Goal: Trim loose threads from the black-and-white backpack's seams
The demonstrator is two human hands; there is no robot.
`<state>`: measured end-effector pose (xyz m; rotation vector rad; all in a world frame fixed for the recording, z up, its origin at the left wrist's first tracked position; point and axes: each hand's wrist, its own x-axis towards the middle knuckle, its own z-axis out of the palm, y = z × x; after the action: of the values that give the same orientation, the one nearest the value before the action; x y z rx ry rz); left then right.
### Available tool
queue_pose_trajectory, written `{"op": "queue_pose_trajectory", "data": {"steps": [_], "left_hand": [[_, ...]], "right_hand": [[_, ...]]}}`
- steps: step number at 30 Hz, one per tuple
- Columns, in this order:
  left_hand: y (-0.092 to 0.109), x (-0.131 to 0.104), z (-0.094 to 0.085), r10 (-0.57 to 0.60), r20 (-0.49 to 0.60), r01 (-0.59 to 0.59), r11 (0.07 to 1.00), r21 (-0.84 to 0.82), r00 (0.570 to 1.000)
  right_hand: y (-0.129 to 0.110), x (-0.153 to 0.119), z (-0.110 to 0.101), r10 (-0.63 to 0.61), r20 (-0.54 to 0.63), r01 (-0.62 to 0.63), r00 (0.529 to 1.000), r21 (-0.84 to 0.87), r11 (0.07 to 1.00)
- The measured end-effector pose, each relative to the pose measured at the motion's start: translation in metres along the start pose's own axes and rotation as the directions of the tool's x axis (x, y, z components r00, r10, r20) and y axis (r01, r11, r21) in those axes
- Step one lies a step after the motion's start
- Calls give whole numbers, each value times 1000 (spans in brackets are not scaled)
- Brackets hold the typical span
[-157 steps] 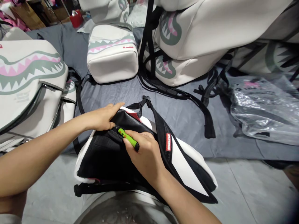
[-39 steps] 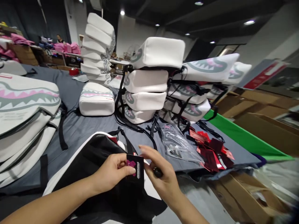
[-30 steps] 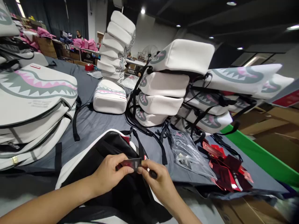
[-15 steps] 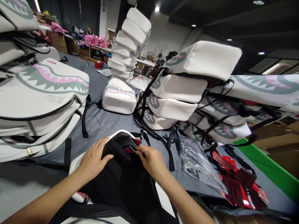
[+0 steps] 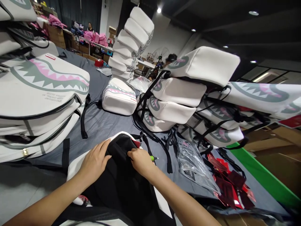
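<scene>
Right now, the left hand [image 5: 95, 161] lies open on the near-left part of a black-and-white backpack [image 5: 124, 185], its fingers together along the white rim and its thumb apart on the black cloth. The right hand [image 5: 141, 161] is closed, its fingers and thumb gripping the black cloth near the top of the same backpack. A green marker [image 5: 153, 158] sticks out beyond the right hand; how it is held is hidden. The backpack sits right in front of the person, its upper end on the grey-covered desk [image 5: 95, 121], with a bit of red showing near its top and a black strap beside it.

On the left of the desk is a big white backpack [image 5: 35, 97] with a grey and pink toothy mouth print. A small white bag [image 5: 119, 100] with a similar print sits beyond the black-and-white backpack. Behind that rises a tall, leaning pile of white bags [image 5: 133, 40], with a red tape roll [image 5: 99, 63] to its left. More white bags [image 5: 175, 110] are stacked to the right, loose black straps trailing from them. Nearer, a clear plastic bag [image 5: 191, 163] lies beside shiny red pieces [image 5: 231, 185]. A green panel [image 5: 263, 179] runs along the desk's right side, with cardboard boxes [image 5: 270, 139] past it.
</scene>
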<state>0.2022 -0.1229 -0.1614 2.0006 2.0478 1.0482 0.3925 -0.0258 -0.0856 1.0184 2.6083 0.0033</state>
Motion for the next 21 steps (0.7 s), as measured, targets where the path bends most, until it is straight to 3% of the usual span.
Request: {"op": "queue_pose_trajectory", "data": {"steps": [12,16,18,21], "left_hand": [[-6,-1,5,27,-23,-26,998,49,999],[-5,-2,6,16,-36,-14,999,41,999],[-5,-2,5,17,-44,-15,999,28,999],[-6,-2,6,14,-45,-14,1000,6,999]], "right_hand": [[5,6,1,-102,-45,104,994,35,994],[3,5,-3,-48,-113,56,992,70,996],[0,9,-6,-6,-188,32,982,135,990],[-8,22,-8,-8,-281,127,960,407,905]]}}
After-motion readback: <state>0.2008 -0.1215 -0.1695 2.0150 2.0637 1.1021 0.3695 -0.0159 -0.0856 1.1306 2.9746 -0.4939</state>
